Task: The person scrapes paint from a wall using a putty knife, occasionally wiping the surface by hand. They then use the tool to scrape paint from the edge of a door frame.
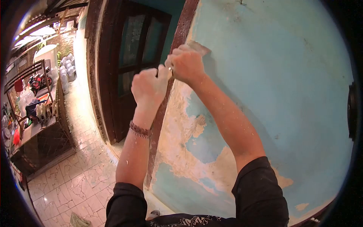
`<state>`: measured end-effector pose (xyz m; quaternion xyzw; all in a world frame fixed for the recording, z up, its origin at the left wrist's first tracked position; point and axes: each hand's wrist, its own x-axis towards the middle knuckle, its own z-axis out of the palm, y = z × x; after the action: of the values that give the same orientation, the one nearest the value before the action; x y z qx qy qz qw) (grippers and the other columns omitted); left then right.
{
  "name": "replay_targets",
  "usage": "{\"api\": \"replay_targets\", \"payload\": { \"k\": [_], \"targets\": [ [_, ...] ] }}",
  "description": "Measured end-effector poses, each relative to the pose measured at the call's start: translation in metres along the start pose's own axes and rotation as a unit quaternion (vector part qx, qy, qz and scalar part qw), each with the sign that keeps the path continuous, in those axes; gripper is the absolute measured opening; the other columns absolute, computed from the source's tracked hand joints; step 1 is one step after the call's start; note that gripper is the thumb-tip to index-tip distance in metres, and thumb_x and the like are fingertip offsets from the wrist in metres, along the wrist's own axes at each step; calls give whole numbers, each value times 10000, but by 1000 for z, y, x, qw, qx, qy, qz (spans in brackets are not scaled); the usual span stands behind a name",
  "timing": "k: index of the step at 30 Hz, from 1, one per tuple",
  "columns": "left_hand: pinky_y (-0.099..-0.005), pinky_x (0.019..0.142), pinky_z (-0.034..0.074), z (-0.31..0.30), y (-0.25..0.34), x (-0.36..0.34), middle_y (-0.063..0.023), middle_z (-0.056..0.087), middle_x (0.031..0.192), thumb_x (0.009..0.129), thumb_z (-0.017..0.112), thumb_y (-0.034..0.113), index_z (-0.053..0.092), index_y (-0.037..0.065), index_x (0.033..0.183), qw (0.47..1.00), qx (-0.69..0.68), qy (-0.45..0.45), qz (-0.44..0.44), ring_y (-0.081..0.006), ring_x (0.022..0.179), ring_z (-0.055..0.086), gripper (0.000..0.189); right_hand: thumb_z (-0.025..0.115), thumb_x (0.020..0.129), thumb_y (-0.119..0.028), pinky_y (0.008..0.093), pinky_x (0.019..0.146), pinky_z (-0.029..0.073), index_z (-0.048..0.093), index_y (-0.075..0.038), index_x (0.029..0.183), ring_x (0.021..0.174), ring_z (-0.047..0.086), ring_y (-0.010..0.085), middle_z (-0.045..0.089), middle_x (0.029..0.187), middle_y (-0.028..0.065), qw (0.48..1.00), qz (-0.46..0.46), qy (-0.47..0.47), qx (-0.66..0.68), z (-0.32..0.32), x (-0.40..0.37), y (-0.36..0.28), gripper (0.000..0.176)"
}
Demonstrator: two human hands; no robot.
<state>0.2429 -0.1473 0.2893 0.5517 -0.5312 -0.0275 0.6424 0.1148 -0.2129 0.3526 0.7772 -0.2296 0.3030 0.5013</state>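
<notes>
A scraper with a broad flat blade [199,48] is pressed to the blue wall [272,75], close to the door frame. My right hand [186,65] is closed around it just behind the blade. Lower and to the left, my left hand [147,86] is closed at the tail end of the handle, touching my right hand. Most of the handle is hidden by my fingers. Pale dust coats both hands. Below them, a bare patch of plaster [177,132] shows where paint is gone, with ragged blue edges around it.
Left of the wall is a dark wooden door [140,49] in a brown frame [160,121]. A cluttered cabinet [45,147] with shoes on top stands further left, beside several plastic bottles [68,66]. A crumpled cloth [79,219] lies on the tiled floor [75,181].
</notes>
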Motion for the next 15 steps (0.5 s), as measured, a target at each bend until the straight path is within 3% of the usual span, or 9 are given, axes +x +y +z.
{"api": "replay_targets", "payload": {
  "k": [3,7,13,15],
  "targets": [
    [-463,673,491,-18,6,4,-251,619,734,863,526,392,685,17,718,999,-6,-40,-13,-419,724,626,432,647,653,-190,340,645,494,650,-191,588,767,589,214,586,664,4,999,42,-22,24,-4,5,-10,66],
    [-478,649,475,-1,-20,-14,-247,608,714,866,531,388,663,5,686,999,3,-41,-19,-418,701,620,444,649,664,-195,327,669,501,656,-193,578,754,592,212,599,676,-2,1000,-8,-22,-7,11,-21,-21,86],
    [-471,658,484,-8,8,11,-255,603,724,868,524,369,664,0,700,1000,1,-5,28,-427,712,616,429,643,654,-200,335,649,499,652,-160,581,752,591,209,588,656,8,998,53,-23,14,-9,8,-3,84],
    [-467,646,479,3,-11,-5,-253,600,714,862,528,373,664,1,689,1000,-1,-13,8,-427,696,615,432,638,645,-191,342,636,495,649,-172,580,751,587,218,584,652,7,1000,13,-9,-2,5,-12,-12,68]
  ]
}}
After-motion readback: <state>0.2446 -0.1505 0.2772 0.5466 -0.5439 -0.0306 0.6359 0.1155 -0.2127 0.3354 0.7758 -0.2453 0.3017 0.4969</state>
